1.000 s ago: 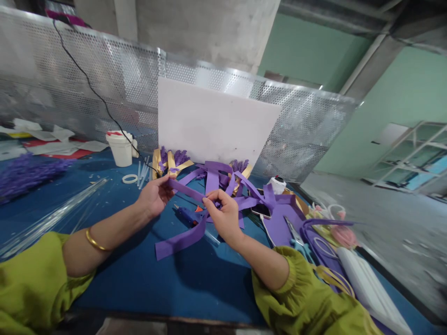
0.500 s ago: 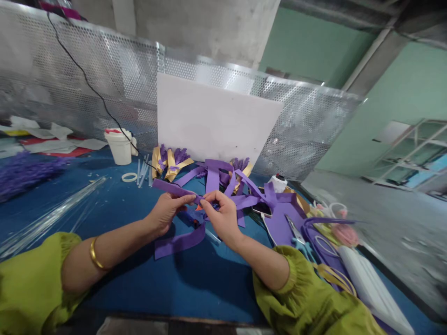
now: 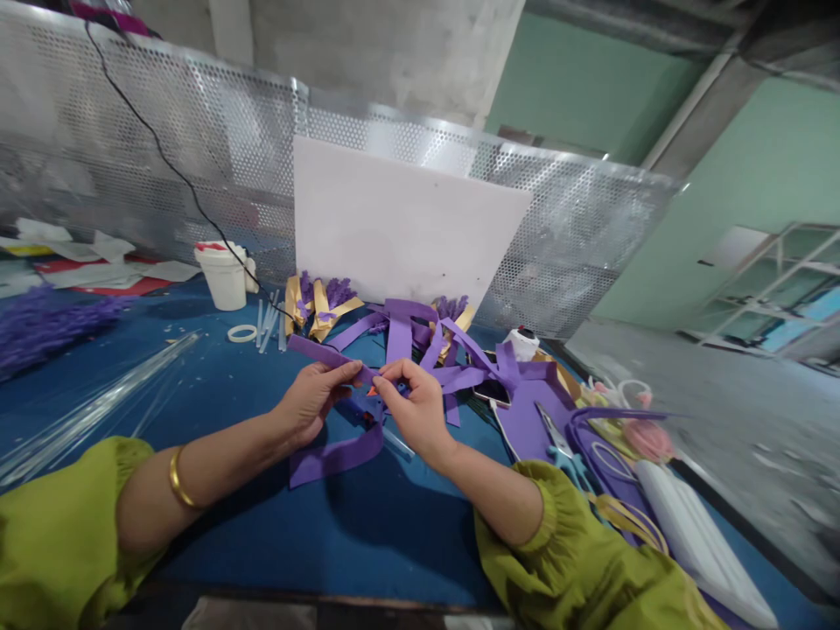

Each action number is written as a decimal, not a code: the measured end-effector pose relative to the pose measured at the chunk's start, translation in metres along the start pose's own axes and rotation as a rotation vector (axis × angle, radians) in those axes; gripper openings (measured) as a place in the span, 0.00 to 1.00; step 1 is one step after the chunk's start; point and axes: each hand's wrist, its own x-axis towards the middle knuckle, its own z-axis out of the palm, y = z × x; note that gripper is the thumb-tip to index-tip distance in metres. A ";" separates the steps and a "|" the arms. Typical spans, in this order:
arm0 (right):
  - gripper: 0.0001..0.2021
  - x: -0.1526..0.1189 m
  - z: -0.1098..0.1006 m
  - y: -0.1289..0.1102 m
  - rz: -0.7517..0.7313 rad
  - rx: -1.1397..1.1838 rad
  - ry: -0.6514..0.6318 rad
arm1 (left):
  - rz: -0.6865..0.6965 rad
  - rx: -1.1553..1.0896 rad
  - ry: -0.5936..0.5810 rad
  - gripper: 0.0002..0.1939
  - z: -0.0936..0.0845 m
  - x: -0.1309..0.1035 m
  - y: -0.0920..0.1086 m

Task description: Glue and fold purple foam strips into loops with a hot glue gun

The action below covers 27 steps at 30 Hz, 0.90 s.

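Note:
Over the middle of the blue table, my left hand (image 3: 316,399) pinches a purple strip (image 3: 315,352) between thumb and fingers. Its free end points up and to the left. Close beside it, my right hand (image 3: 413,404) pinches the same strip near its other part. Just under the fingertips shows the orange tip of a blue tool (image 3: 358,409), partly hidden by my hands. Another purple strip (image 3: 338,457) curls on the table below them. Behind the hands lies a tangle of purple strips (image 3: 400,337).
Beyond the hands stand gold-wrapped purple flowers (image 3: 325,315) before a white board (image 3: 400,227). A white cup (image 3: 223,278), a tape ring (image 3: 242,333) and glue sticks (image 3: 266,324) are at left. At right lie a phone (image 3: 492,392), scissors (image 3: 557,442) and a white packet (image 3: 702,538).
My left hand has slid slightly left along the strip, so the fingertips of both hands are a little farther apart. Both hands still hold the strip.

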 end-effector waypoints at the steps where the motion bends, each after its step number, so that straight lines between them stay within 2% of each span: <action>1: 0.07 0.000 0.000 0.000 -0.001 0.000 0.001 | -0.010 -0.010 -0.002 0.19 0.000 0.000 0.000; 13: 0.07 0.001 -0.001 -0.003 0.018 -0.015 0.016 | -0.048 -0.087 0.069 0.15 0.002 0.004 0.012; 20: 0.08 0.002 -0.001 -0.003 0.003 -0.001 0.040 | -0.023 -0.184 0.233 0.03 -0.003 0.018 0.022; 27: 0.07 0.002 -0.001 -0.006 0.023 -0.002 0.033 | -0.045 -0.223 0.231 0.11 -0.009 0.026 0.022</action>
